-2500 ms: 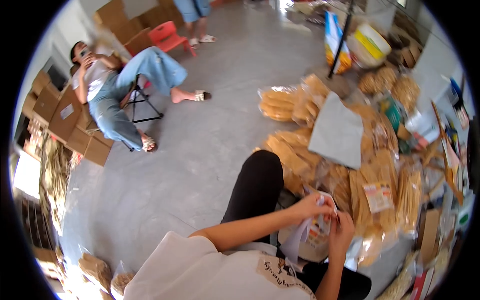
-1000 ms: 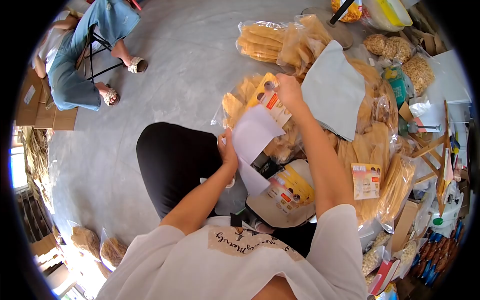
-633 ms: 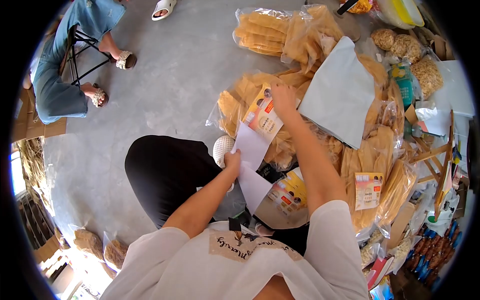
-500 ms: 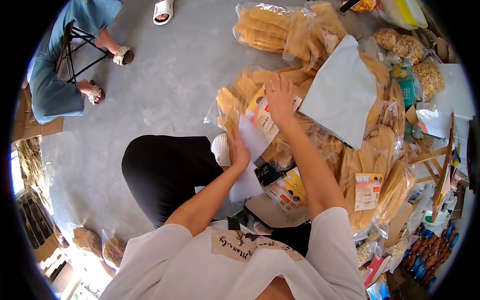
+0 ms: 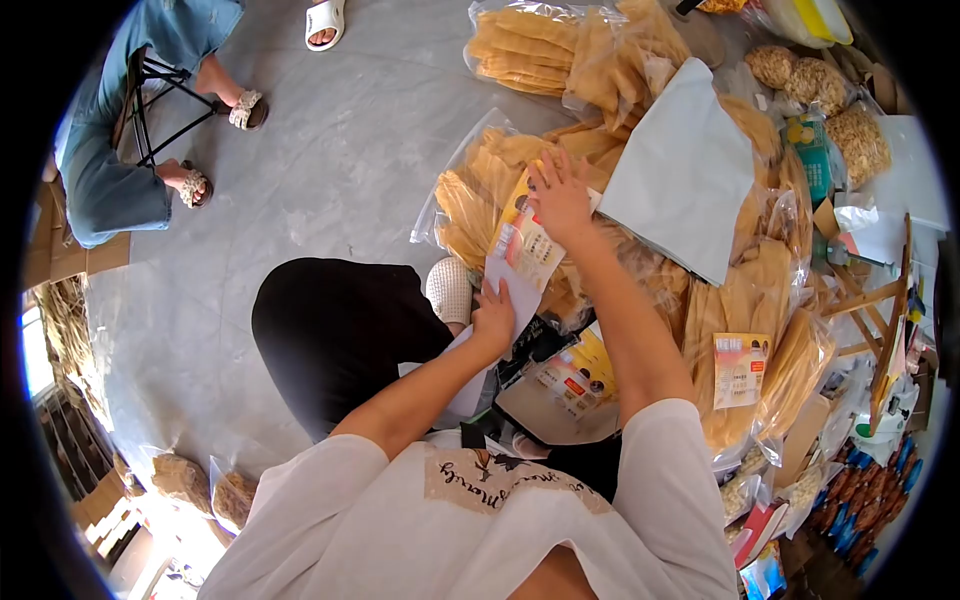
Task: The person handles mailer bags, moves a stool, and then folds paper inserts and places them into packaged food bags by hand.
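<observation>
A yellow and white printed label [image 5: 532, 248] lies on a clear plastic bag of tan dried sheets [image 5: 470, 190]. My right hand [image 5: 560, 203] rests on the label's upper part, fingers spread. At the label's lower edge, my left hand [image 5: 492, 322] grips white backing paper [image 5: 522, 298], its fingers closed on it. The paper's lower end hangs down past my wrist. More printed labels [image 5: 580, 378] lie near my lap, and another label [image 5: 740, 370] is on a filled bag to the right.
A pale grey plastic sheet [image 5: 685, 175] covers part of the bag pile. Further filled bags [image 5: 525, 50] lie at the top. A seated person's legs [image 5: 115, 190] are at the left, and a foot in a white slipper [image 5: 325, 22] is at the top.
My left hand has shifted slightly right and down, drawing the backing paper toward me. More of the label's lower part lies against the bag. My right hand stays on the label, its fingers more spread.
</observation>
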`<state>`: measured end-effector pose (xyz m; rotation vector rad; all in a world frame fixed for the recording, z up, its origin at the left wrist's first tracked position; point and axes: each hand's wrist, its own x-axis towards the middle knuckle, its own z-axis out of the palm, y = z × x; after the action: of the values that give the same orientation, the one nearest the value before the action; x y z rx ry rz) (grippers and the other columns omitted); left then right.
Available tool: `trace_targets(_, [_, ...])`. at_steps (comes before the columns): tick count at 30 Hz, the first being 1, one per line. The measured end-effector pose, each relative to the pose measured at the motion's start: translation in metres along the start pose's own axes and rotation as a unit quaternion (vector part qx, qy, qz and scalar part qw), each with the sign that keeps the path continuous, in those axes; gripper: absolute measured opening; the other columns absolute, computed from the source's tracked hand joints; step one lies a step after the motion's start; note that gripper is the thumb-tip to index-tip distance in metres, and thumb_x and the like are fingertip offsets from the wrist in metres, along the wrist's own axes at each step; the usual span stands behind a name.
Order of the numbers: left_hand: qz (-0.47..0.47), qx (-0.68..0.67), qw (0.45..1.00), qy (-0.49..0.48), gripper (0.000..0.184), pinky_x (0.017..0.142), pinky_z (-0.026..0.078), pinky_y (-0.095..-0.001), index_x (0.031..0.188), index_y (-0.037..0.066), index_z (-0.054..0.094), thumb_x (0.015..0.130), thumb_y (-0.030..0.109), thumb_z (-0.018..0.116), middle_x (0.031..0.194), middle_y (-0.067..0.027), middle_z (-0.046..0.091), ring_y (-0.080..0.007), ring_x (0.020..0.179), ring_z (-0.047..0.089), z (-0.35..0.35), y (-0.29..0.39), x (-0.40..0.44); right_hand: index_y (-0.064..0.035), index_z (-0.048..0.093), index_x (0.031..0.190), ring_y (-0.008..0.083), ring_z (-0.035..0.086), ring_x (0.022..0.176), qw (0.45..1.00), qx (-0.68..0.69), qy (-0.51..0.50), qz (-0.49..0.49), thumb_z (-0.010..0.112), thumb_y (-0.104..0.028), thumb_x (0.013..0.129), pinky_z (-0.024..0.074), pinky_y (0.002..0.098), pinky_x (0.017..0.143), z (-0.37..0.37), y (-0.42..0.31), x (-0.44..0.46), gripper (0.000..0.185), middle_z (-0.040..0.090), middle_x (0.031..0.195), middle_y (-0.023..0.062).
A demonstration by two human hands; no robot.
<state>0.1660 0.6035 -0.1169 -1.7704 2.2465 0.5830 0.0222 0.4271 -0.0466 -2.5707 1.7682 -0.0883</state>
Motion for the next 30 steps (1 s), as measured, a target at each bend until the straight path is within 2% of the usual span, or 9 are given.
trace_targets(2, [-0.022,-0.028,0.991,-0.132,0.057,0.068,0.051,-0.0453,0.135,0.006,0.026,0.081,0.009,0.045,0.129,-0.0353,0.029,-0.0477,0.106,0.045,0.004,0.000,-0.006,-0.0091,0.047,0.122,0.0282,0.020,0.131,0.980,-0.196,-0.025,-0.008,0.053,-0.033,0.079,0.0118,0.0522,0.105,-0.002,-0.028,-0.002,0.050,0.031,0.137,0.0104])
trace_targets(9, [-0.016,-0.166,0.967,-0.194,0.057,0.074,0.047,-0.0485,0.132,0.011,0.032,0.077,0.006,0.046,0.115,-0.0291,0.046,-0.0389,0.093,0.056,-0.007,-0.019,-0.006,-0.0100,0.052,0.116,0.0274,0.022,0.130,0.986,-0.021,-0.058,-0.158,0.046,-0.022,0.081,0.0124,0.0482,0.107,0.025,-0.064,-0.084,0.038,0.037,0.133,0.0087])
trace_targets(13, [-0.185,-0.333,0.920,0.092,0.050,0.082,0.042,-0.0460,0.118,0.008,0.045,0.069,-0.003,0.049,0.097,-0.0211,0.054,-0.0408,0.095,0.053,-0.039,-0.013,0.016,-0.0100,0.053,0.116,0.0275,0.027,0.127,0.975,0.004,-0.035,-0.219,0.045,-0.019,0.081,0.0142,0.0477,0.106,0.008,-0.067,-0.091,0.036,0.039,0.131,0.0077])
trace_targets(17, [-0.175,-0.356,0.907,0.140,0.046,0.080,0.042,-0.0448,0.112,0.006,0.046,0.067,-0.005,0.050,0.098,-0.0211,0.054,-0.0401,0.094,0.052,-0.051,-0.019,0.026,-0.0102,0.056,0.109,0.0280,0.031,0.124,0.972,-0.022,-0.078,-0.220,0.053,-0.018,0.077,0.0134,0.0490,0.105,0.006,-0.063,-0.095,0.033,0.041,0.129,0.0073])
trace_targets(21, [-0.217,-0.395,0.891,0.055,0.059,0.083,0.042,-0.0433,0.126,0.014,0.033,0.072,0.001,0.054,0.114,-0.0226,0.045,-0.0382,0.102,0.050,-0.021,-0.040,0.050,-0.0028,0.040,0.124,0.0339,0.031,0.123,0.983,0.130,0.120,0.043,0.071,-0.019,0.062,0.0206,0.0484,0.101,-0.037,-0.065,-0.109,0.071,0.036,0.130,0.0225])
trace_targets(23, [-0.261,-0.407,0.865,0.134,0.066,0.086,0.042,-0.0406,0.130,0.016,0.031,0.070,-0.002,0.053,0.115,-0.0205,0.048,-0.0357,0.105,0.049,-0.018,-0.044,0.055,0.0018,0.028,0.129,0.0384,0.026,0.125,0.857,0.190,0.242,0.414,0.071,-0.019,0.064,0.0167,0.0489,0.103,-0.036,-0.072,-0.123,0.080,0.034,0.128,0.0289])
trace_targets(24, [-0.149,-0.554,0.819,0.018,0.062,0.086,0.041,-0.0361,0.128,0.011,0.036,0.070,-0.005,0.051,0.114,-0.0181,0.053,-0.0312,0.106,0.051,0.000,-0.063,0.067,0.0018,0.028,0.129,0.0384,0.026,0.125,0.854,0.190,0.244,0.418,0.071,-0.019,0.064,0.0167,0.0489,0.103,-0.025,-0.076,-0.131,0.080,0.034,0.128,0.0289])
trace_targets(27, [-0.080,-0.674,0.732,0.055,0.056,0.085,0.042,-0.0327,0.125,0.006,0.041,0.070,-0.005,0.047,0.109,-0.0164,0.057,-0.0285,0.101,0.055,0.020,-0.043,0.061,0.0022,0.019,0.132,0.0353,0.030,0.123,0.715,0.290,0.225,0.595,0.072,-0.018,0.068,0.0211,0.0424,0.102,0.016,-0.088,-0.143,0.085,0.030,0.130,0.0288])
trace_targets(30, [-0.131,-0.570,0.811,-0.016,0.048,0.084,0.042,-0.0309,0.117,0.004,0.051,0.070,-0.005,0.046,0.100,-0.0151,0.061,-0.0268,0.097,0.057,-0.005,-0.050,0.044,0.0082,0.032,0.124,0.0303,0.048,0.107,0.687,0.351,0.228,0.595,0.069,-0.013,0.070,0.0376,0.0377,0.090,0.030,-0.093,-0.148,0.068,0.046,0.118,0.0248])
